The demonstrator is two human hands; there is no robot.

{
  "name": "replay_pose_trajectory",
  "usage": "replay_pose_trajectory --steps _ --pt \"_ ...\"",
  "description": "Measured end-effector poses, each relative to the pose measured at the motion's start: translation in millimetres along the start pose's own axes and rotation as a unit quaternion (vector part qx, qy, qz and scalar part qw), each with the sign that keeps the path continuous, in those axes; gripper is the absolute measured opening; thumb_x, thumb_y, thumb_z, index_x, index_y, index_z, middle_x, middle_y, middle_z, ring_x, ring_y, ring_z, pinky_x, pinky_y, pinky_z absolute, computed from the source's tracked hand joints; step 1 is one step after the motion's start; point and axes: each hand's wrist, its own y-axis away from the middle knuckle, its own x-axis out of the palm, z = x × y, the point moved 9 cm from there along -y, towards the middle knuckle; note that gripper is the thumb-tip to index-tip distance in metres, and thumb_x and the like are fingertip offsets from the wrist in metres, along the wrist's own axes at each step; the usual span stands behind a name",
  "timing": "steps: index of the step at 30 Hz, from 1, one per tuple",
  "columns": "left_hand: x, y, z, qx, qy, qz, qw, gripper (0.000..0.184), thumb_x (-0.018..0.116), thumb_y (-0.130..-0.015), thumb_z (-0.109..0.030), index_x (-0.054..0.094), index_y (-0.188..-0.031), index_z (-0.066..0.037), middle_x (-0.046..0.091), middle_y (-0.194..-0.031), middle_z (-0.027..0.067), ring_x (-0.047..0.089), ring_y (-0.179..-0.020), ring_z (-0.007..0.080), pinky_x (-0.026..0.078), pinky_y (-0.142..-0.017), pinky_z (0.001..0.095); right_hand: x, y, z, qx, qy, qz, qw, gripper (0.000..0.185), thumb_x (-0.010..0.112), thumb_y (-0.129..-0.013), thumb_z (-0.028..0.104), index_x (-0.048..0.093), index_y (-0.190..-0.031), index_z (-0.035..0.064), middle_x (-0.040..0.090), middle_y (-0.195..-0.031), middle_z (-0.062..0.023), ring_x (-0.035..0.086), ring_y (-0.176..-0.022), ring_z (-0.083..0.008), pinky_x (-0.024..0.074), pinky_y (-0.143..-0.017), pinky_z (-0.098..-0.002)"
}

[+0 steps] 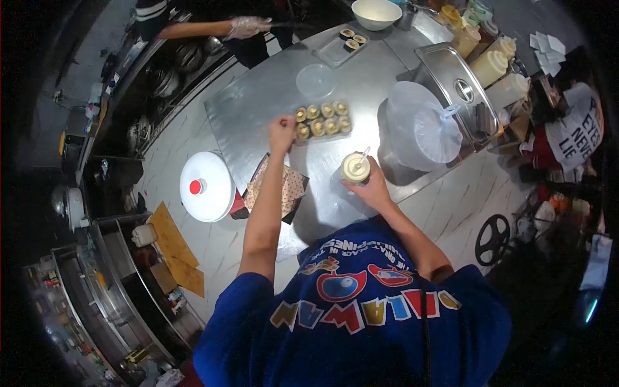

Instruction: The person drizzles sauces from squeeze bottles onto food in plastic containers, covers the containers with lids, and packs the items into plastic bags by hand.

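My right hand [370, 188] is wrapped round a small open jar [355, 167] of pale cream-coloured sauce with a spoon standing in it. My left hand [282, 133] is closed at the left end of a clear tray [349, 132]; whatever its fingers pinch is too small to make out. Two rows of sushi rolls [317, 127] with pale topping fill that tray. Just beyond it lies a round clear lid [315, 80] on the steel table [258, 106].
Right of the jar stand a tied plastic bag [422, 129] and a lidded steel container [461, 87], with squeeze bottles [489, 67] behind. Farther back are another sushi tray [332, 51] and a white bowl [376, 13]. A white-lidded pot [207, 186] sits left. A co-worker's gloved hand [250, 27] is beyond.
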Motion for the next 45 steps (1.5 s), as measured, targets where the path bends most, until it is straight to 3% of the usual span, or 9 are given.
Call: replay_pose_trajectory --steps 9,17,21,23,30,34,39,43,45 --pt "105 15 -33 -0.161 0.281 0.096 0.941 0.019 0.069 -0.1 -0.02 0.061 -0.106 -0.004 0.064 -0.08 0.0041 0.063 -0.065 0.0128 0.056 -0.056 0.0282 2 1 -2 0.047 -0.013 0.027 0.998 0.074 0.091 -0.074 0.022 0.057 -0.135 0.0016 0.063 -0.126 -0.0179 0.062 -0.119 -0.0338 0.0477 -0.104 -0.0419" --pt "67 43 -53 -0.1 0.236 0.06 0.965 0.025 0.063 -0.104 -0.024 0.063 -0.114 -0.002 0.067 -0.084 0.0059 0.063 -0.068 0.0118 0.055 -0.06 0.0288 11 0 -9 0.09 -0.162 0.027 0.982 0.077 0.093 -0.074 0.024 0.054 -0.137 0.0 0.059 -0.131 -0.0196 0.059 -0.123 -0.0354 0.0453 -0.108 -0.0423" --pt "-24 111 -73 0.166 -0.11 -0.071 0.977 0.03 0.069 -0.093 -0.017 0.07 -0.119 -0.002 0.072 -0.11 0.0155 0.067 -0.104 0.0298 0.051 -0.096 0.0405 13 -13 -5 -0.024 0.011 0.011 1.0 0.078 0.093 -0.076 0.025 0.053 -0.138 0.0001 0.057 -0.135 -0.0201 0.055 -0.128 -0.0346 0.0444 -0.11 -0.0427" --pt "-60 147 -57 0.164 -0.192 -0.08 0.964 0.032 0.067 -0.09 -0.016 0.069 -0.119 -0.002 0.065 -0.125 0.022 0.059 -0.118 0.0427 0.043 -0.106 0.0483 20 -22 2 -0.038 0.019 0.013 0.999 0.081 0.093 -0.075 0.028 0.052 -0.139 -0.0007 0.057 -0.136 -0.0212 0.056 -0.127 -0.0361 0.0439 -0.11 -0.0434" --pt "-64 194 -17 0.16 -0.311 -0.095 0.932 0.05 0.064 -0.097 -0.028 0.059 -0.143 -0.009 0.039 -0.155 0.0284 0.033 -0.144 0.0476 0.021 -0.12 0.0606 51 -30 16 -0.019 0.02 0.006 1.0 0.095 0.093 -0.075 0.03 0.042 -0.149 0.0005 0.047 -0.147 -0.0223 0.048 -0.137 -0.0375 0.0421 -0.113 -0.043" --pt "-52 164 -17 0.198 -0.259 -0.053 0.944 0.05 0.065 -0.096 -0.028 0.059 -0.141 -0.008 0.04 -0.154 0.0274 0.031 -0.146 0.0463 0.018 -0.121 0.0609 36 16 35 0.072 -0.016 0.005 0.997 0.099 0.09 -0.079 0.032 0.034 -0.155 0.0024 0.042 -0.151 -0.0227 0.042 -0.14 -0.0362 0.0514 -0.103 -0.0416" --pt "-87 157 -50 0.149 -0.004 -0.087 0.985 0.044 0.065 -0.098 -0.023 0.059 -0.135 -0.001 0.05 -0.145 0.0234 0.047 -0.134 0.0374 0.037 -0.114 0.0475 -17 141 0 0.17 -0.05 0.054 0.983 0.043 0.076 -0.095 0.026 0.065 -0.128 0.0009 0.07 -0.113 -0.011 0.067 -0.103 -0.0207 0.0545 -0.093 -0.036" --pt "-98 236 -93 0.096 0.133 -0.109 0.98 0.02 0.059 -0.102 -0.014 0.062 -0.111 0.003 0.065 -0.1 0.014 0.063 -0.098 0.0236 0.052 -0.091 0.0387 -91 287 -127 0.381 -0.039 -0.066 0.922 0.044 0.067 -0.1 0.038 0.067 -0.128 0.0035 0.071 -0.124 -0.0144 0.067 -0.108 -0.018 0.053 -0.094 -0.038" --pt "-37 271 -117 0.127 0.23 0.186 0.947 0.024 0.046 -0.107 -0.015 0.061 -0.108 0.004 0.067 -0.09 0.0136 0.065 -0.096 0.0206 0.053 -0.086 0.0334 -100 361 -209 0.409 0.046 -0.101 0.906 0.057 0.062 -0.099 0.052 0.066 -0.134 0.0061 0.069 -0.13 -0.0175 0.065 -0.118 -0.0232 0.0502 -0.102 -0.0412"
